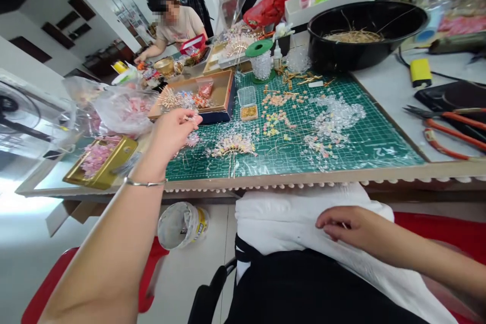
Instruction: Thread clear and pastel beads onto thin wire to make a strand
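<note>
Right hand [343, 224] rests on white cloth [281, 217], left hand [170, 134] over cutting mat [379, 147].

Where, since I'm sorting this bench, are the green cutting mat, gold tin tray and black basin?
Green cutting mat [379, 131], head view, on bare grid.
Gold tin tray [116, 168], head view, on front wall.
Black basin [341, 58], head view, on outer wall.
</note>
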A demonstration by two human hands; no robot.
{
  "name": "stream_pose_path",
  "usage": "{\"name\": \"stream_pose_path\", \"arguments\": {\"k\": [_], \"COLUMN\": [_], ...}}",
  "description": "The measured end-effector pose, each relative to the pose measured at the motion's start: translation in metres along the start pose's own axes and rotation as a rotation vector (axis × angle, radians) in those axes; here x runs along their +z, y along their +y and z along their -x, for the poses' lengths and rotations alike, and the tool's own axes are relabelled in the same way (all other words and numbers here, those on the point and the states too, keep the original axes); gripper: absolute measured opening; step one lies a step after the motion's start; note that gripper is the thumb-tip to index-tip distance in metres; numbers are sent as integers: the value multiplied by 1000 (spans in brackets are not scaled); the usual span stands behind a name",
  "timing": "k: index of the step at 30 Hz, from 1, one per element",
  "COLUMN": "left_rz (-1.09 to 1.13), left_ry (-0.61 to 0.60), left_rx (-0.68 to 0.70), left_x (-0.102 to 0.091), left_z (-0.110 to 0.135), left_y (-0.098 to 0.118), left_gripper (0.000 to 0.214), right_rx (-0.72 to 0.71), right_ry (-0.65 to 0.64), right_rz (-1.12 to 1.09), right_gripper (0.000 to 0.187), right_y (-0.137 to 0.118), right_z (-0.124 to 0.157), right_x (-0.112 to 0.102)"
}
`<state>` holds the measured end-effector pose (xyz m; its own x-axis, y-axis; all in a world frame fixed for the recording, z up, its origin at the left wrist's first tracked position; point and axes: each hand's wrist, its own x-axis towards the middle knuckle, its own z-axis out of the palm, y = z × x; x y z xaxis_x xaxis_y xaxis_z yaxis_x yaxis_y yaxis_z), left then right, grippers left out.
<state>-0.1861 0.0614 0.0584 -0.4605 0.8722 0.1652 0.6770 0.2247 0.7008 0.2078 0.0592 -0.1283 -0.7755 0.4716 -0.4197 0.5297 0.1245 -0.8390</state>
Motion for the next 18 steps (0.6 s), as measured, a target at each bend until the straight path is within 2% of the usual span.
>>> {"name": "stream_pose_path", "arguments": {"k": [3, 5, 6, 8, 10, 11, 13, 15, 18], "left_rz": [11, 49, 84, 176, 217, 213, 188, 216, 389], "left_ry": [-22, -101, -172, -480, -620, -628, -634, -702, -847], "left_rx": [99, 171, 228, 420, 519, 513, 398, 214, -68], "left_x": [5, 10, 14, 28, 47, 58, 79, 96, 112], "left_z": [31, 61, 76, 103, 122, 129, 141, 150, 161], "left_y": [21, 36, 41, 48, 50, 49, 46, 43, 39], "left_gripper": [21, 20, 17, 14, 13, 11, 10, 18, 23], "right_rx": [85, 116, 126, 136, 136, 133, 122, 119, 128], "right_ry": [93, 137, 149, 161, 169, 175, 195, 226, 278], "right_rz": [-268, -418, -477, -559, -589, -589, -566, -527, -486], "right_gripper": [43, 45, 45, 43, 43, 44, 48, 49, 49], "right_y": [-28, -46, -53, -65, -72, -74, -76, -76, -74], "right_z": [13, 20, 22, 26, 29, 31, 33, 36, 40], "right_x": [-15, -21, -22, -22, -19, -17, -12, -9, -7]}}
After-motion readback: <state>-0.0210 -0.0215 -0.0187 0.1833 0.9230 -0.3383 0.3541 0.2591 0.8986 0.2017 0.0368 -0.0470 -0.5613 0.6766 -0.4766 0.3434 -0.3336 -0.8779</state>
